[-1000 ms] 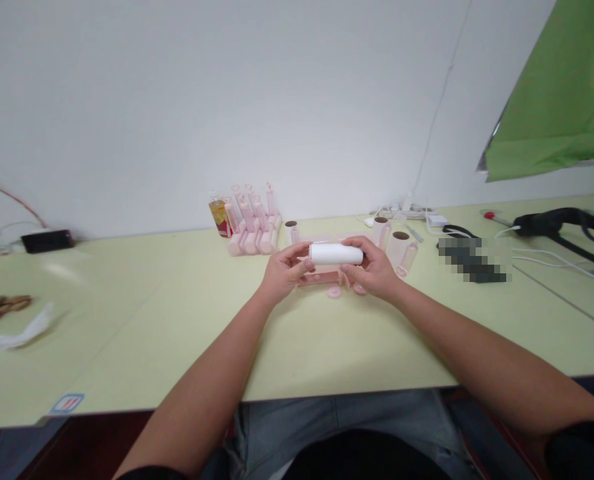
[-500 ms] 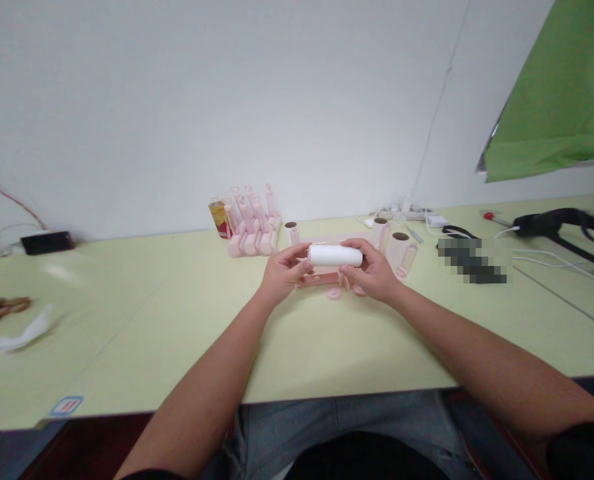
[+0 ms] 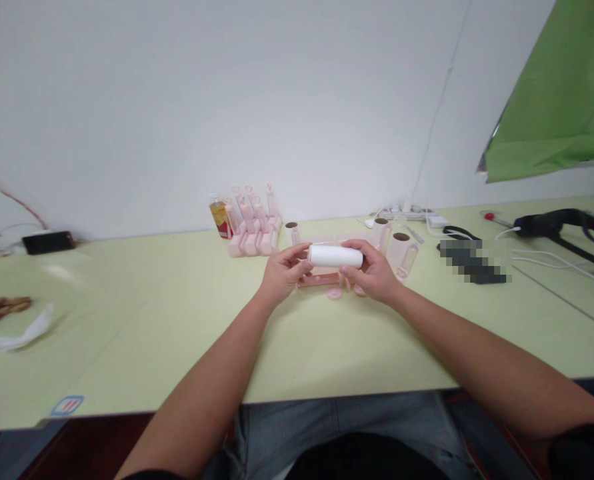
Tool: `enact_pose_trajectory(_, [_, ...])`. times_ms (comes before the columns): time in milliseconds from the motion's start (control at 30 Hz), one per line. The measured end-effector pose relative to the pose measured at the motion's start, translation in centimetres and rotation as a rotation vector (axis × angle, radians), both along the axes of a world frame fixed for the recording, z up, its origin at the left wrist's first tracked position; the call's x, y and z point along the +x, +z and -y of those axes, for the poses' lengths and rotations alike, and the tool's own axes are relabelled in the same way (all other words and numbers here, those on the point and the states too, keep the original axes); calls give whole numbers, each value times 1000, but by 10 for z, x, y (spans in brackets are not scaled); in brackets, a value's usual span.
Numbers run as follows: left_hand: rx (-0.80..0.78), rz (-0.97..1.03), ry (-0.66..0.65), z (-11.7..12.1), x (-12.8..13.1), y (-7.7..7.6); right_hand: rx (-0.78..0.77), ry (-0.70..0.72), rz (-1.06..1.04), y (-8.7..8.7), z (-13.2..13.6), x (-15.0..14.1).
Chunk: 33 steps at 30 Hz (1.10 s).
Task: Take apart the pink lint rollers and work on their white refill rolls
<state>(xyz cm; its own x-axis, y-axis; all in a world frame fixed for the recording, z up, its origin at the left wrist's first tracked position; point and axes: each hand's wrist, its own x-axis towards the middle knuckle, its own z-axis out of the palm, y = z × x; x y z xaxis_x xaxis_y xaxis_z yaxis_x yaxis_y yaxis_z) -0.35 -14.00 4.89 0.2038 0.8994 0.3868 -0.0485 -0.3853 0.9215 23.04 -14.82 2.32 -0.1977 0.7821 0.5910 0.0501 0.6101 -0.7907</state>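
The left grip (image 3: 283, 275) is holding the left end of a white cylinder (image 3: 335, 256), its thumb bearing on the near side and its fingers lying along the far side. The right grip (image 3: 374, 272) is holding the opposite end in the same manner. The cylinder is lying horizontally between both grips, its long axis running roughly parallel to the front edge of the counter (image 3: 187, 333).

A pink bar (image 3: 319, 281) is showing just below the cylinder; a pink disc (image 3: 335, 293) is lying near the bar, on the side toward the front edge. A large roll (image 3: 398, 252) is standing upright beyond the right grip, with a second roll (image 3: 379, 232) standing just behind it, nearer the rear edge. A group of pink holders (image 3: 251, 241) is standing near the rear edge, left of the cylinder, and a yellow carton (image 3: 221, 219) is standing just beside the group.
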Motion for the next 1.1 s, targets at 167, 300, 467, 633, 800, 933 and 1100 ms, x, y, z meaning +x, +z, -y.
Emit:
enact_pose_trajectory(167, [10,8,6,2,0,1,-2,10,-3,2,1,-1])
enact_pose_trajectory(300, [13,14,11,2,0,0,-17,-6,13,2,1,-1])
enact_pose_trajectory(467, [17,12,12,1,-1,-1,-15,-1,4,0,1,-1])
enact_pose_trajectory(633, [27,0,8,2,0,1,-21,-7,6,2,3,-2])
enact_pose_trajectory(800, [10,-9,4,4,1,2,-9,-37,23,4,4,-2])
enact_pose_trajectory(933, [-9,-35,-3,5,2,1,-40,-75,-10,4,3,-1])
enact_pose_trajectory(1100, [-13,-57,-13,5,3,-2,-69,-108,-16,4,2,0])
